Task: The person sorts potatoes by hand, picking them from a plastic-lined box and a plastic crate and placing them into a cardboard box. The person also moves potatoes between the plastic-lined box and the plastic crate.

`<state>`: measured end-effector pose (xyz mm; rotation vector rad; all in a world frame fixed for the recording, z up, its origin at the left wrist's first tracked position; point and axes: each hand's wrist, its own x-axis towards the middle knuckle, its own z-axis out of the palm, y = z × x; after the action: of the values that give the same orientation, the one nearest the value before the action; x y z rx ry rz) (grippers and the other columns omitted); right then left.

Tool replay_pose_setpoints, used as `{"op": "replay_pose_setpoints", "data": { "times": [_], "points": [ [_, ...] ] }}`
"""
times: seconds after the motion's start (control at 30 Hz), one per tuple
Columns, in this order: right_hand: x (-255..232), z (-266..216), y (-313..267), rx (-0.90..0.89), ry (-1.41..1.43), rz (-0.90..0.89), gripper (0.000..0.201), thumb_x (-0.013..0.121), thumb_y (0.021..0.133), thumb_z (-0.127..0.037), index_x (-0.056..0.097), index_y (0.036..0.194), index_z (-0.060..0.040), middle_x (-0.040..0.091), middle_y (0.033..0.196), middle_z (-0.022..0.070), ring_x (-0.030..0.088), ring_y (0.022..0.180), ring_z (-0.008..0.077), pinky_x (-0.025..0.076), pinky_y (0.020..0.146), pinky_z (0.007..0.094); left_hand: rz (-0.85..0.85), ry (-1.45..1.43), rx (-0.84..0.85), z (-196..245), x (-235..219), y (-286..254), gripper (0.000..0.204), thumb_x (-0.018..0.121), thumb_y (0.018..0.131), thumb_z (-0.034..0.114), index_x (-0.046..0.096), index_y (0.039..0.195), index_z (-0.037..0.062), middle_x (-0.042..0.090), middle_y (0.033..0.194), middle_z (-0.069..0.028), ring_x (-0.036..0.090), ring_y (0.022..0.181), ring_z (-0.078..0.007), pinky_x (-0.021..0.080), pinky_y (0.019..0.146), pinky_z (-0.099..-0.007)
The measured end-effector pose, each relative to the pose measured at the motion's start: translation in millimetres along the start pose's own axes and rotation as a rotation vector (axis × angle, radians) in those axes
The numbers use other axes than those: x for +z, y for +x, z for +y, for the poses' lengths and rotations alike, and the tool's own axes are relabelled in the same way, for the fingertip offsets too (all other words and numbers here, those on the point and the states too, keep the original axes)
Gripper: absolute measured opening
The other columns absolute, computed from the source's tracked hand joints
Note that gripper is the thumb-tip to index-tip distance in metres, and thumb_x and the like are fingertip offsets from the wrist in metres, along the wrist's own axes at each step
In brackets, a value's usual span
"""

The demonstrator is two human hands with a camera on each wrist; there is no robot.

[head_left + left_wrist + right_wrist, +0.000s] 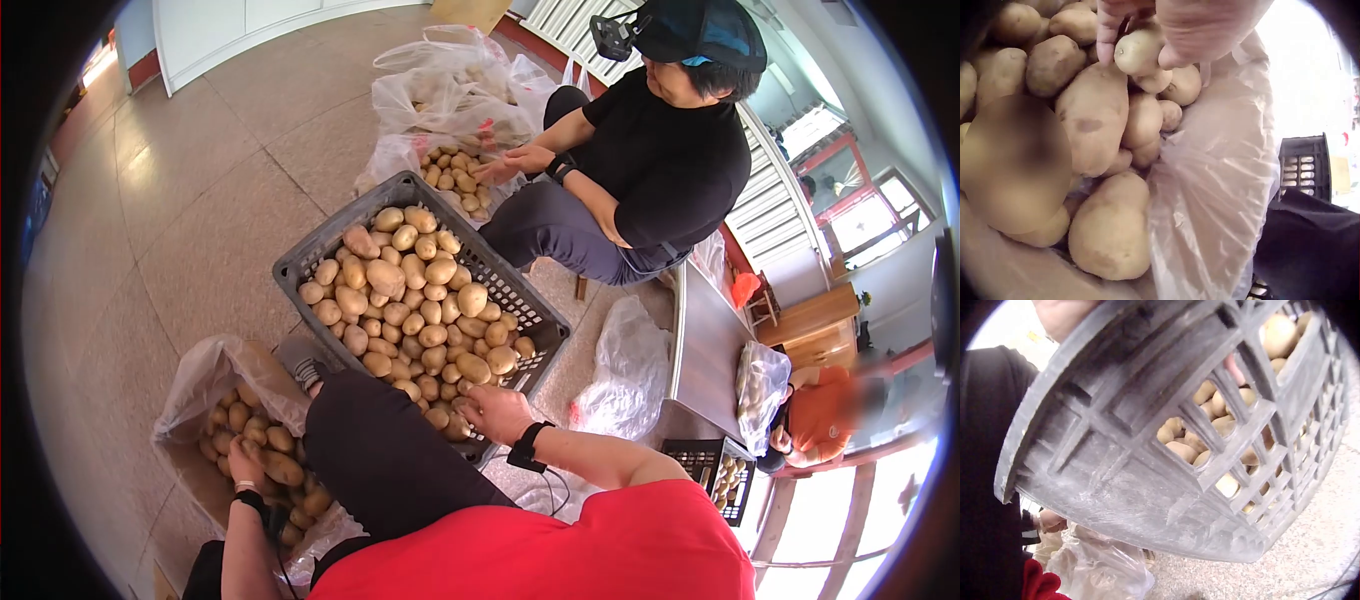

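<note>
My left hand [245, 465] reaches into a plastic-lined sack [185, 410] of potatoes at my left. In the left wrist view its thumb and fingers pinch a small pale potato [1140, 53] above larger, lumpy potatoes [1094, 119]. My right hand [500, 412] reaches over the near rim of a black plastic crate [550, 365], its fingers at the potatoes [435, 335] in the near corner. Through the crate's slats in the right wrist view, a fingertip [1233, 369] shows beside potatoes; whether this hand grips one I cannot tell.
My dark-trousered knee [370, 440] stands between sack and crate. Across the crate sits a person in black [670, 180], hands near a clear bag [440, 90] of potatoes. An empty plastic bag [625, 370] lies on the floor; another crate [690, 455] and a person in orange [825, 420] are farther right.
</note>
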<state>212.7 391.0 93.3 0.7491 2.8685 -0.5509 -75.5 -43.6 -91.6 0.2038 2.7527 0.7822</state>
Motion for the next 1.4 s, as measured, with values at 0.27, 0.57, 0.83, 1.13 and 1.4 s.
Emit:
{"op": "replay_pose_setpoints", "data": {
  "times": [0.27,0.57,0.83,1.13,1.4],
  "points": [
    [-1,1,0,0.025,-0.027,-0.048,0.028,0.057,0.088,-0.037,0.057,0.100,-0.0109,0.063,0.090,0.0113,0.064,0.084,0.0330,0.051,0.069,0.0458,-0.181,-0.509,-0.570,14,-20,34,0.045,0.059,0.086,0.015,0.046,0.128,0.0051,0.055,0.118,-0.0118,0.060,0.093,-0.0268,0.054,0.082,-0.0406],
    [-16,-13,-1,0.140,-0.013,-0.148,0.036,0.053,0.088,-0.045,0.058,0.113,-0.0188,0.066,0.105,0.0084,0.063,0.098,0.0304,0.049,0.081,0.0465,0.128,-0.978,-0.644,-33,27,71,0.051,0.053,0.085,0.006,0.043,0.135,0.0042,0.055,0.120,-0.0142,0.061,0.083,-0.0287,0.055,0.055,-0.0388],
    [-12,-9,-6,0.113,0.028,-0.077,0.035,0.057,0.087,-0.042,0.060,0.109,-0.0158,0.067,0.094,0.0152,0.065,0.088,0.0353,0.051,0.076,0.0472,0.081,-1.048,-0.626,25,-26,54,0.056,0.052,0.084,0.006,0.039,0.139,0.0071,0.055,0.112,-0.0120,0.059,0.073,-0.0204,0.052,0.052,-0.0314],
    [-49,-29,12,-0.046,0.371,0.263,0.067,0.064,0.084,-0.027,0.033,0.139,-0.0041,0.067,0.092,0.0189,0.066,0.080,0.0389,0.053,0.067,0.0460,0.285,-0.871,-0.011,147,-157,14,0.068,0.054,0.090,0.006,0.022,0.149,0.0113,0.053,0.120,-0.0145,0.060,0.073,-0.0130,0.052,0.059,-0.0245],
    [-222,-116,34,-0.466,0.734,0.813,0.074,0.065,0.084,-0.001,0.025,0.146,-0.0031,0.066,0.103,0.0132,0.065,0.077,0.0133,0.052,0.075,0.0279,0.446,-0.845,0.483,270,-234,-38,0.068,0.055,0.090,0.007,0.024,0.150,0.0134,0.053,0.128,-0.0213,0.063,0.081,-0.0135,0.053,0.067,-0.0266]
  ]
}}
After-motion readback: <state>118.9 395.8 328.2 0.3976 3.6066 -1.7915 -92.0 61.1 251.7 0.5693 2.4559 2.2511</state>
